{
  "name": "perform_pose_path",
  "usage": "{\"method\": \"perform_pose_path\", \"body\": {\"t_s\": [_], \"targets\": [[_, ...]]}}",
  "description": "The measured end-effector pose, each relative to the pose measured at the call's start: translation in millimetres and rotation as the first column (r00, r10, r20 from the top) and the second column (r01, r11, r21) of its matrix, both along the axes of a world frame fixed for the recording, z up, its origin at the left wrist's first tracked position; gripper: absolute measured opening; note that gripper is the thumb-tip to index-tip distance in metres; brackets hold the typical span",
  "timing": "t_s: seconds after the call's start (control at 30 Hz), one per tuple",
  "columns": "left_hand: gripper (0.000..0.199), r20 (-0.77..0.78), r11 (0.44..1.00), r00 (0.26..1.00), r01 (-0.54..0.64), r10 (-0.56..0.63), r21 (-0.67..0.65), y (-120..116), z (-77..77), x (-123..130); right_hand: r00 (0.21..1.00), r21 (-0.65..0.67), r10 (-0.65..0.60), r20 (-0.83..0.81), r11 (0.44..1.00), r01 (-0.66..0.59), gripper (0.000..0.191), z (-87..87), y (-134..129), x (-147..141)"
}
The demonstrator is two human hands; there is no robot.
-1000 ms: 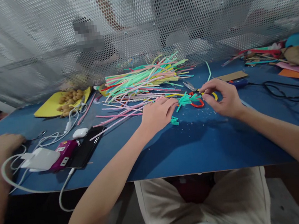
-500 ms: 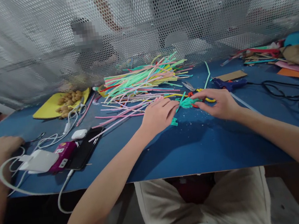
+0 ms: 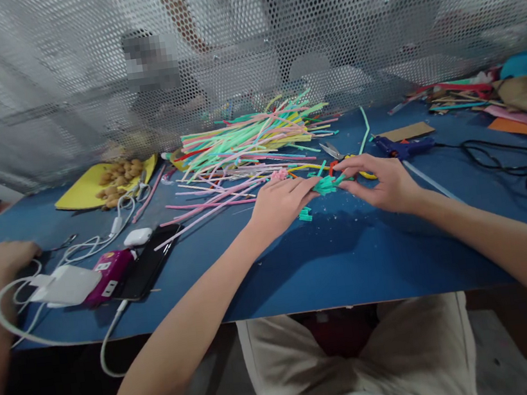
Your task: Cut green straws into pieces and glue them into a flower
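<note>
Between my hands is a teal bundle of short bent pipe cleaners (image 3: 325, 185), held just above the table. My left hand (image 3: 278, 207) pinches it from the left with the fingers together. From the other side, my right hand (image 3: 379, 183) grips its right end between thumb and fingers. A smaller teal pipe-cleaner piece (image 3: 305, 214) lies below my left fingertips. Behind that hand a fluffy pink piece (image 3: 280, 174) partly shows. Scissors (image 3: 330, 152) with yellow and red handles lie behind the bundle, partly covered by my right hand.
A heap of coloured pipe cleaners (image 3: 246, 136) lies at the back of the blue table (image 3: 340, 265). On the right are a glue gun (image 3: 405, 148) and its black cable. A phone (image 3: 151, 270), chargers and another person's hand (image 3: 2, 261) are on the left.
Both hands stay close together on the teal bundle, with small shifts of the fingers. The bundle has turned slightly, and the pink piece behind my left hand shows more.
</note>
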State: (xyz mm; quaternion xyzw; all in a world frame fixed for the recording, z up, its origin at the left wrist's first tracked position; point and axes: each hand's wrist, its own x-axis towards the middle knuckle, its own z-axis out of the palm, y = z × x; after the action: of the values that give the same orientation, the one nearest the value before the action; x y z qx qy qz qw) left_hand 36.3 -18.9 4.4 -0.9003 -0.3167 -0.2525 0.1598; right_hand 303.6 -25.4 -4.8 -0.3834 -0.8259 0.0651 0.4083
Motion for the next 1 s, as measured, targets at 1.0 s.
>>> {"method": "perform_pose_path", "body": {"t_s": [1.0], "targets": [[0.042, 0.668, 0.962, 0.730, 0.058, 0.141, -0.266, 13.1, 25.9, -14.8, 0.937, -0.567, 0.120, -0.327, 0.768, -0.296, 0.029, -9.4, 3.7, -20.4]]}}
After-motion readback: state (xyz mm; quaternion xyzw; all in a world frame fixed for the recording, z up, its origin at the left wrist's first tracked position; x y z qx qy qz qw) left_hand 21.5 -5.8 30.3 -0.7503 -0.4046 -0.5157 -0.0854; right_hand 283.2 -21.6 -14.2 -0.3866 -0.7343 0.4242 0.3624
